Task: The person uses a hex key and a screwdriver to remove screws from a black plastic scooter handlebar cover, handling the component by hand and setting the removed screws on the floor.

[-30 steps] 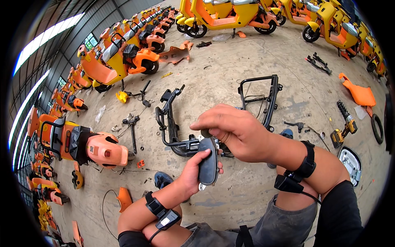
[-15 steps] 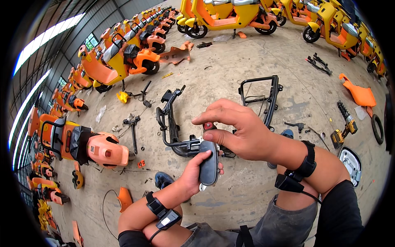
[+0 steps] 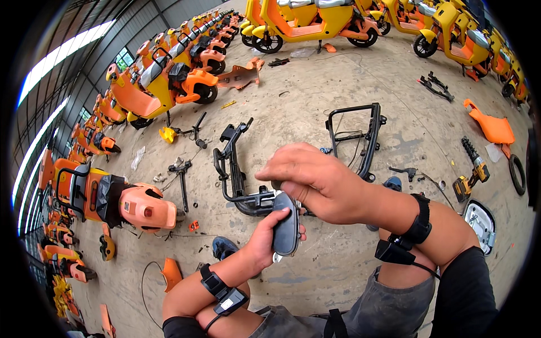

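My left hand (image 3: 264,239) is closed round a long, dark grey, rounded part (image 3: 286,225), thumb on its face and fingertips at its far edge. A small metal tab sticks out at the part's lower end. Over the upper end of that part, my right hand (image 3: 315,179) is closed, thumb and fingers pinched together. Between them shows a small dark piece (image 3: 276,184), mostly hidden by the fingers. Just beyond both hands a black metal scooter frame (image 3: 239,174) lies on the concrete floor, partly covered by them.
Another black frame (image 3: 372,138) lies farther right. A yellow-and-black cordless drill (image 3: 472,179), a white shell (image 3: 480,225) and a tyre (image 3: 517,176) are at the right. An orange scooter (image 3: 143,205) lies at the left; rows of orange and yellow scooters (image 3: 160,81) stand behind.
My right hand has turned and moved slightly left and lower. The small red-and-black piece in its pinch, plain before, is now largely covered. My left hand stays nearly still with the grey part.
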`<state>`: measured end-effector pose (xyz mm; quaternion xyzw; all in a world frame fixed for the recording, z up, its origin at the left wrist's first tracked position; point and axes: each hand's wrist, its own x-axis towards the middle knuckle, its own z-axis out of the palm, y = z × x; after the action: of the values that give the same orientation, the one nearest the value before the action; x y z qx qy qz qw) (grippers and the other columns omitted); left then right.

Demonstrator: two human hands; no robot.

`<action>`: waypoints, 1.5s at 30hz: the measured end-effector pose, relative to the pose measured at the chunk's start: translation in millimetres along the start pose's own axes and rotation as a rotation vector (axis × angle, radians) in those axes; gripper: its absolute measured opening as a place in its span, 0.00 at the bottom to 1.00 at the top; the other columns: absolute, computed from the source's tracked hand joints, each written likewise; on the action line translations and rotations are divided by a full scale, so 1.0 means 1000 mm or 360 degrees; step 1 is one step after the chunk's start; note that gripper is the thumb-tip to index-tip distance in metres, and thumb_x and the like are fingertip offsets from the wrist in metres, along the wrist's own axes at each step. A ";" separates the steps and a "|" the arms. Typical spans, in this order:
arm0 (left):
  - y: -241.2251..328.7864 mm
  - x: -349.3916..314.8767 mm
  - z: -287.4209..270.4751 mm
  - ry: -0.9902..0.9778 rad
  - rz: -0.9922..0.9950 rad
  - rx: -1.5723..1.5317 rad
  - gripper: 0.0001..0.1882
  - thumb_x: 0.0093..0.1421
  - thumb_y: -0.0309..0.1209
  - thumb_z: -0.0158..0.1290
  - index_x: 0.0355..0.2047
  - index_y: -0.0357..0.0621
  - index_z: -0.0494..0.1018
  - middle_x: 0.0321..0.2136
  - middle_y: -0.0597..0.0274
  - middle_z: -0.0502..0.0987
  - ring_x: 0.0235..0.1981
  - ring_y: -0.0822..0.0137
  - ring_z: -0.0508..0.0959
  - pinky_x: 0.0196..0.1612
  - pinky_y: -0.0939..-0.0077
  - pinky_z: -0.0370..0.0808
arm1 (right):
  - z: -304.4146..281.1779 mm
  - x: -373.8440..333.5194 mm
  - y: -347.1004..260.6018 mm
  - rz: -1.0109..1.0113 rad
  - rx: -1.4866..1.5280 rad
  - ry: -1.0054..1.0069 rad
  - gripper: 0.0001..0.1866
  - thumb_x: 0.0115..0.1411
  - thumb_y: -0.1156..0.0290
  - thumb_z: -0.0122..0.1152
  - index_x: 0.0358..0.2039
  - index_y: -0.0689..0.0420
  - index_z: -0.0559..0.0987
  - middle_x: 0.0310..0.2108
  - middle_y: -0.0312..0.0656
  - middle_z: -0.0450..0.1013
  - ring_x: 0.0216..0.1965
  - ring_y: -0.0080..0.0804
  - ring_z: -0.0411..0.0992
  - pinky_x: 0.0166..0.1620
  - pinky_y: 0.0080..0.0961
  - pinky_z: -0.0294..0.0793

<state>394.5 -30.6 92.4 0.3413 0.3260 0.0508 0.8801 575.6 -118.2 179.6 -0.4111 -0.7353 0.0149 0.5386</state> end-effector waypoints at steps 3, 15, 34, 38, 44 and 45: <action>-0.003 0.001 -0.002 0.0010 0.0051 0.0015 0.16 0.66 0.42 0.48 0.38 0.41 0.72 0.29 0.51 0.81 0.31 0.55 0.82 0.37 0.68 0.80 | -0.003 -0.001 -0.007 0.0032 -0.0063 0.0024 0.17 0.56 0.74 0.65 0.47 0.56 0.80 0.40 0.42 0.73 0.48 0.40 0.71 0.50 0.35 0.72; -0.001 -0.002 -0.003 0.0023 0.0013 0.0109 0.21 0.67 0.45 0.46 0.51 0.43 0.71 0.31 0.57 0.80 0.33 0.63 0.82 0.35 0.73 0.76 | -0.003 -0.001 -0.007 0.0381 0.0298 0.0036 0.21 0.58 0.78 0.61 0.54 0.56 0.76 0.39 0.44 0.76 0.41 0.38 0.76 0.47 0.31 0.75; 0.002 -0.003 0.001 0.0029 0.0049 0.0044 0.15 0.66 0.43 0.48 0.38 0.43 0.72 0.29 0.51 0.81 0.31 0.57 0.83 0.35 0.68 0.80 | -0.007 0.000 -0.011 0.0398 0.0216 -0.0069 0.15 0.56 0.79 0.66 0.45 0.57 0.82 0.44 0.43 0.74 0.44 0.37 0.74 0.47 0.29 0.73; 0.000 -0.002 0.000 0.0026 0.0042 0.0033 0.16 0.66 0.43 0.48 0.39 0.43 0.73 0.29 0.51 0.81 0.31 0.57 0.83 0.35 0.69 0.80 | -0.002 0.000 -0.006 0.0272 0.0212 -0.0043 0.15 0.59 0.81 0.60 0.47 0.58 0.80 0.41 0.45 0.76 0.44 0.38 0.75 0.47 0.30 0.74; 0.001 -0.003 -0.001 0.0008 0.0038 0.0030 0.16 0.66 0.43 0.48 0.39 0.42 0.73 0.29 0.51 0.81 0.31 0.57 0.83 0.37 0.69 0.80 | 0.001 -0.001 -0.003 0.0193 0.0071 0.0060 0.14 0.59 0.77 0.60 0.46 0.59 0.80 0.43 0.45 0.76 0.44 0.42 0.74 0.48 0.32 0.73; 0.001 -0.003 -0.001 0.0002 0.0042 0.0023 0.16 0.66 0.42 0.48 0.39 0.42 0.73 0.29 0.51 0.81 0.31 0.57 0.83 0.37 0.69 0.80 | 0.003 -0.001 -0.002 0.0147 0.0029 0.0124 0.13 0.58 0.76 0.62 0.45 0.58 0.80 0.43 0.45 0.76 0.43 0.43 0.74 0.48 0.33 0.74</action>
<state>391.7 -30.1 93.7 0.3520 0.3223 0.0603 0.8767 571.7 -119.2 178.7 -0.4400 -0.6938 0.0302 0.5693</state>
